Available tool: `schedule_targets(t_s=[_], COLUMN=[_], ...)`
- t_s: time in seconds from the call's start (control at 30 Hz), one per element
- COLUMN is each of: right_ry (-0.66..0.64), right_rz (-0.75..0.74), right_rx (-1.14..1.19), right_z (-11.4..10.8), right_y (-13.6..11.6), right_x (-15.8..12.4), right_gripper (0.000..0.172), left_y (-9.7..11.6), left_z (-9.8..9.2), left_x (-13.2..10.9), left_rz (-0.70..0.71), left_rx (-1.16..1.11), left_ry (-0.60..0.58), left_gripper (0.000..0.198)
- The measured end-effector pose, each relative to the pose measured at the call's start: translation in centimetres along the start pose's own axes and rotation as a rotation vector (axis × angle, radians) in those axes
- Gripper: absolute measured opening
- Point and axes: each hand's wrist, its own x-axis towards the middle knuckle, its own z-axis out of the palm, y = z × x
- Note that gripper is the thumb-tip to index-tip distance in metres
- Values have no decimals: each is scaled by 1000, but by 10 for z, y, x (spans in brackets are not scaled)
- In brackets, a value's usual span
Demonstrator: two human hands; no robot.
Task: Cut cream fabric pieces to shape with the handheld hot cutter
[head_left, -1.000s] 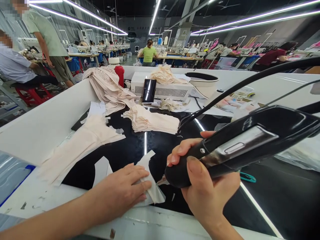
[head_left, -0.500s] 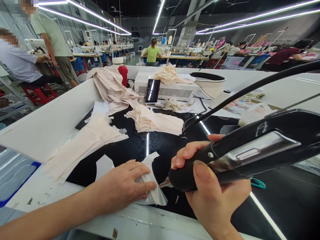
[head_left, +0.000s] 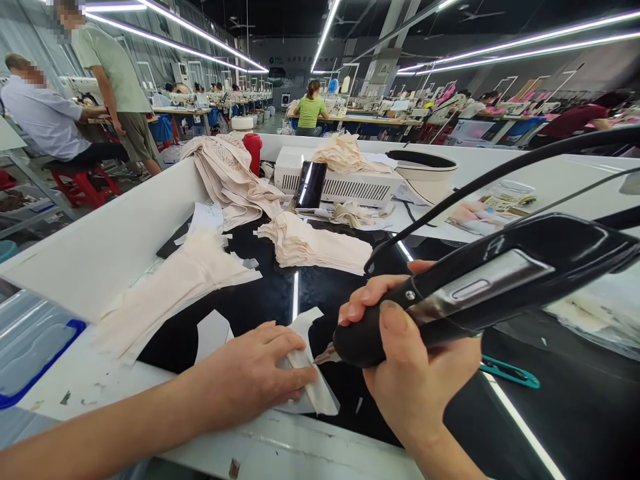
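Note:
My left hand (head_left: 265, 373) lies low over a small pale fabric piece (head_left: 320, 393) and a white sheet, pressing them onto the black work surface (head_left: 250, 300). Its thumb and forefinger are apart, while the other fingertips are partly hidden. In my right hand (head_left: 415, 373) is a black corded handheld tool (head_left: 480, 287) with a silver panel, fingers wrapped round its rounded front end. The tool's thin metal tip (head_left: 327, 355) points left, at or very near the piece's right edge; I cannot tell whether it touches. A white pointed sheet (head_left: 213, 333) shows behind my left hand.
Stacked pale fabric pieces (head_left: 320, 248) lie ahead, with more cut pieces (head_left: 165, 287) at left. Behind stand a phone (head_left: 311, 185), a white vented box (head_left: 350, 183) and a red container (head_left: 253, 152). A teal tool (head_left: 510, 371) lies right. The black cable (head_left: 480, 190) arches overhead.
My right hand has brought the tool left, its tip closer to the fabric's edge. More of the teal tool shows. The view has shifted slightly; my left hand stays on the piece.

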Motion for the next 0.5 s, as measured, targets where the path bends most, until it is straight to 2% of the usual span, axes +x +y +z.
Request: schedule_targets(t_s=[0.1, 0.27, 0.4, 0.5], right_ry=[4, 16, -6, -24], right_rz=[5, -17, -12, -10], right_rx=[-24, -27, -48, -39], right_z=[1, 5, 5, 3], right_y=[0, 6, 8, 6], right_x=[2, 5, 4, 3], right_gripper=[34, 40, 32, 33], left_y=[-1, 3, 18, 32], left_z=[0, -1, -1, -1], left_x=[0, 1, 1, 0], left_rz=[6, -7, -58, -82], left_rx=[-9, -8, 47, 102], left_ry=[3, 11, 47, 88], left_gripper=[26, 23, 26, 34])
